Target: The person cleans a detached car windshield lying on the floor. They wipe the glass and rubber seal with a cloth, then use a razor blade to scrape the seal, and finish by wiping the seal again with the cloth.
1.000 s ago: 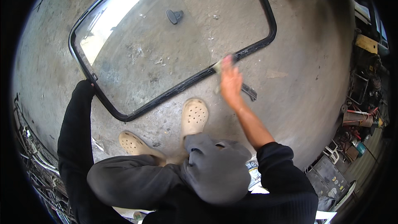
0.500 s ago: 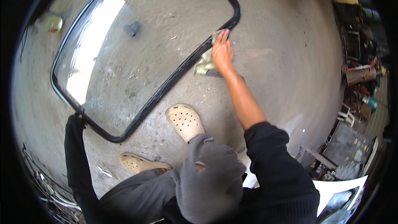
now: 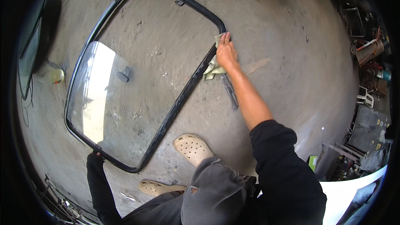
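A large windshield (image 3: 143,79) of clear glass with a black rubber edging (image 3: 179,96) is held slanted in front of me. White light reflects on its left part. At the lower-left edge, my left hand (image 3: 98,154) is closed on the edging, mostly covered by a black sleeve. My right hand (image 3: 227,54) presses a pale green cloth (image 3: 214,68) against the right edge, just below the upper-right corner. Part of the cloth hangs beneath the palm. A small dark oval piece (image 3: 123,75) shows at the glass, perhaps a mirror; I cannot tell whether it is on it or behind it.
Beige clogs (image 3: 193,149) are on my feet, close to the lower edging. A dark tool-like strip (image 3: 230,93) lies on the concrete under my right forearm. Another dark-edged glass panel (image 3: 31,46) and a yellowish container (image 3: 54,76) stand at left. Clutter (image 3: 371,125) lines the right side.
The view has shifted, so the windshield sits lower and its far edge shows. My right hand with the cloth is now closer to the upper-right corner. The left hand keeps its hold.
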Motion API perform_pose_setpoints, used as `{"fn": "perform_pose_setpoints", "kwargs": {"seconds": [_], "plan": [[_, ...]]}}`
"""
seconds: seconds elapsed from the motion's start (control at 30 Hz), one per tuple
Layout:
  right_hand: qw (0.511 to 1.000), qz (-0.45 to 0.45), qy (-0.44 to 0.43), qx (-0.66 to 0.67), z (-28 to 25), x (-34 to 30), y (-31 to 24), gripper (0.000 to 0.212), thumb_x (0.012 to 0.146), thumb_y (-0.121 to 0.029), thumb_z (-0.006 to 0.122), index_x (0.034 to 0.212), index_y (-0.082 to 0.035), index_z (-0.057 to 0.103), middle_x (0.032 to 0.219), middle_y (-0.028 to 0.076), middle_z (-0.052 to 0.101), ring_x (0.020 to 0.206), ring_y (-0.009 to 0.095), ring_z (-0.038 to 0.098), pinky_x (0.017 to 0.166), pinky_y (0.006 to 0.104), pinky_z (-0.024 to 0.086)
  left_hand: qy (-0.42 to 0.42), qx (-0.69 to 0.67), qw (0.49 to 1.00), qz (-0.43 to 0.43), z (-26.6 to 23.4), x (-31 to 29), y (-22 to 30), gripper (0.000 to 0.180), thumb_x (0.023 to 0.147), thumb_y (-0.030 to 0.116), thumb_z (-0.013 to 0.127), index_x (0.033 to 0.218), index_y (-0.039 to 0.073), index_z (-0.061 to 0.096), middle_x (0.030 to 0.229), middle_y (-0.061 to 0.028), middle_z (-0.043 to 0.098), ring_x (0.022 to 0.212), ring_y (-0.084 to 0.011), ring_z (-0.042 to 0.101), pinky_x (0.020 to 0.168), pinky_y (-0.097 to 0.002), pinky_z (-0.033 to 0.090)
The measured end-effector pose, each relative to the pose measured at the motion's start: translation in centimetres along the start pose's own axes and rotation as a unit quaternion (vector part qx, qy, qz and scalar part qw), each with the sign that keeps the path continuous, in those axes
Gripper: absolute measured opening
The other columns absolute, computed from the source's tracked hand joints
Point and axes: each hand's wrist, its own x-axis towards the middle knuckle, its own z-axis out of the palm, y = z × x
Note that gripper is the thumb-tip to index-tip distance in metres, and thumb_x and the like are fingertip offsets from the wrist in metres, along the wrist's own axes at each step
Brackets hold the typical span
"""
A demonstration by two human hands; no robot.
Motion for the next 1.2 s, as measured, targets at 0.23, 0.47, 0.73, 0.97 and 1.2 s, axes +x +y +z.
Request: {"fn": "perform_pose_setpoints", "kwargs": {"seconds": [0.23, 0.47, 0.73, 0.97, 1.2], "plan": [[0.998, -0.036, -0.041, 0.002, 0.2, -3.9, -4.7, 0.058, 0.085, -0.007, 0.049, 0.136, 0.011, 0.028, 0.145, 0.027, 0.021, 0.109, 0.033, 0.051, 0.084, 0.0417, 0.049, 0.020, 0.007, 1.000, 0.005, -0.3, -2.0, 0.4, 0.026, 0.091, 0.014, 0.048, 0.113, 0.000, 0.049, 0.094, -0.0128, 0.061, 0.079, -0.0257, 0.060, 0.068, -0.0381, 0.050], [0.998, -0.007, -0.054, 0.012, -1.8, 5.5, -0.2, 0.056, 0.086, 0.000, 0.040, 0.137, 0.012, 0.019, 0.144, 0.028, 0.021, 0.109, 0.036, 0.053, 0.091, 0.0376, 0.046, 0.006, -0.003, 0.999, 0.035, 0.1, -1.6, -1.8, 0.027, 0.091, 0.011, 0.047, 0.115, -0.002, 0.048, 0.100, -0.0136, 0.061, 0.087, -0.0265, 0.060, 0.077, -0.0381, 0.050], [0.991, 0.015, -0.128, -0.019, -4.0, 9.4, -4.3, 0.059, 0.084, 0.004, 0.040, 0.138, 0.012, 0.017, 0.144, 0.029, 0.018, 0.116, 0.038, 0.050, 0.095, 0.0393, 0.044, 0.000, -0.008, 0.998, 0.065, 1.6, -3.7, -1.0, 0.030, 0.090, 0.006, 0.045, 0.118, -0.004, 0.047, 0.111, -0.0148, 0.058, 0.102, -0.0257, 0.056, 0.090, -0.0353, 0.044], [0.991, -0.009, -0.134, 0.011, -5.7, 17.2, -13.2, 0.061, 0.084, 0.001, 0.041, 0.140, 0.009, 0.016, 0.147, 0.025, 0.015, 0.116, 0.033, 0.051, 0.093, 0.0365, 0.046, 0.049, -0.001, 0.999, 0.023, 1.5, -2.2, -2.6, 0.027, 0.090, 0.004, 0.047, 0.117, -0.004, 0.048, 0.105, -0.0122, 0.060, 0.091, -0.0229, 0.059, 0.082, -0.0339, 0.048], [0.989, -0.022, -0.126, -0.075, -2.6, 7.4, -0.3, 0.061, 0.082, 0.001, 0.045, 0.137, 0.012, 0.020, 0.143, 0.031, 0.020, 0.099, 0.039, 0.061, 0.082, 0.0416, 0.051, 0.043, -0.043, 0.997, -0.045, 3.5, -2.2, 1.4, 0.037, 0.090, 0.008, 0.050, 0.124, -0.004, 0.042, 0.106, -0.0125, 0.059, 0.091, -0.0242, 0.058, 0.079, -0.0340, 0.048]]}}
